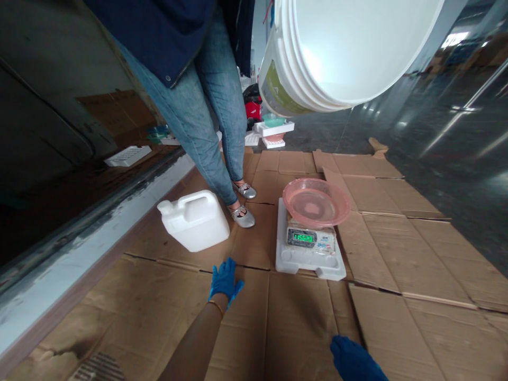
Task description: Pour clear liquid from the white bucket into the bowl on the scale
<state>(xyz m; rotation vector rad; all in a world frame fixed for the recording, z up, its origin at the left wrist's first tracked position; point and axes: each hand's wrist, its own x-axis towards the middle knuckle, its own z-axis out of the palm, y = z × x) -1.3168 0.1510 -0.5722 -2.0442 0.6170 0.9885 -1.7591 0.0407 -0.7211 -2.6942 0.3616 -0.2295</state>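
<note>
Covering the near floor: creased cardboard sheets (413,248); farther right, dark, glossy flooring (416,124). Pale ledge (99,251) runs along the left side. Left hand (224,280), blue-gloved, fingers spread, over the cardboard, just on the near side of the white jug (198,225), which stands upright. Pink basin (317,203) rests on a digital scale (321,238) set in a white foam tray (289,262), ahead of the right hand (355,357) and apart from it. Right hand also blue-gloved, cut off by the lower edge; finger state cannot be told. Person in jeans (190,100) beyond the jug, upper body out of frame. White bucket (286,90), tilted, cropped at top; its support not visible. Scale digits lit green, too blurred for a sure reading.
</note>
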